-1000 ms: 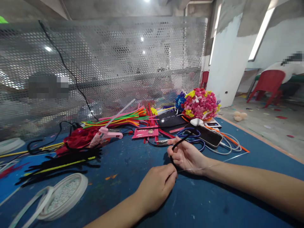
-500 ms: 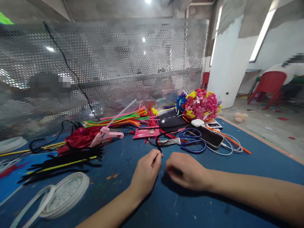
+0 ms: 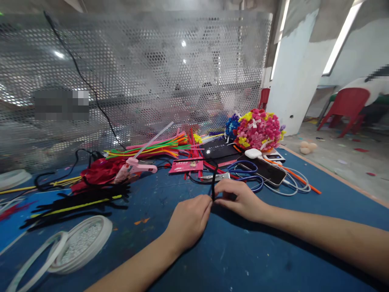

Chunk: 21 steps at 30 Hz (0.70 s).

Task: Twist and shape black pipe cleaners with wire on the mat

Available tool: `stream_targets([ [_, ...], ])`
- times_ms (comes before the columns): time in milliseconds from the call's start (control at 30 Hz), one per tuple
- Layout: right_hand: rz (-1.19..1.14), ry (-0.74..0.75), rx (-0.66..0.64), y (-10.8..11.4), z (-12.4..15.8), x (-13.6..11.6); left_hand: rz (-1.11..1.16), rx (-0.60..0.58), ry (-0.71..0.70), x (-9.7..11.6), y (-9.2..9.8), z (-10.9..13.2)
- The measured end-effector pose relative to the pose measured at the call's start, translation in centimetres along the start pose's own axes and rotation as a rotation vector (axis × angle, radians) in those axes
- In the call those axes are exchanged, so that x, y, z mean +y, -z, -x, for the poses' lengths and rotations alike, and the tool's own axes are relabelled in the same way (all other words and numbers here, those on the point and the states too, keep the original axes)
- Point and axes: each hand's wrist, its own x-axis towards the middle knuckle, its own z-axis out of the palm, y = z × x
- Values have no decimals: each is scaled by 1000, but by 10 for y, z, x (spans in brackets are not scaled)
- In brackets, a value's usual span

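A black pipe cleaner (image 3: 214, 180) stands up between my hands, bent over at its top. My left hand (image 3: 191, 219) is closed, its thumb and fingertips pressed together at the lower end of the black strip. My right hand (image 3: 238, 198) pinches the same strip from the other side, its fingertips touching those of my left hand. Just beyond my right hand lie the blue-handled scissors (image 3: 244, 167), partly hidden by it. A pink packet (image 3: 186, 166) rests on the blue table behind my left hand.
On the left are a pink glue gun (image 3: 138, 167), black pipe cleaners (image 3: 79, 202) and a white tub of beads (image 3: 82, 243). Colourful pipe cleaners (image 3: 158, 147) lie behind. At the back right are a flower bouquet (image 3: 258, 129) and a phone (image 3: 270, 172). A person sits beyond.
My right hand has moved in to meet my left hand and now pinches the black strip. My left hand has turned and shifted slightly right. The view has tilted slightly.
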Motion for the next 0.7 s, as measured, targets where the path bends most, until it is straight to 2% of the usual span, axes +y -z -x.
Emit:
stream_targets([
  [167,-115,106,64,-1,-1,4,236,7,96,2,3,-1],
  [300,-129,80,38,1,-1,4,341,28,129,1,5,-2],
  [467,-151,47,-34,4,-1,0,321,38,127,0,4,-1],
  [633,-221,49,-46,1,-3,10,263,60,87,0,4,0],
  [700,-247,-4,-64,-1,-3,13,253,70,82,-1,3,1],
])
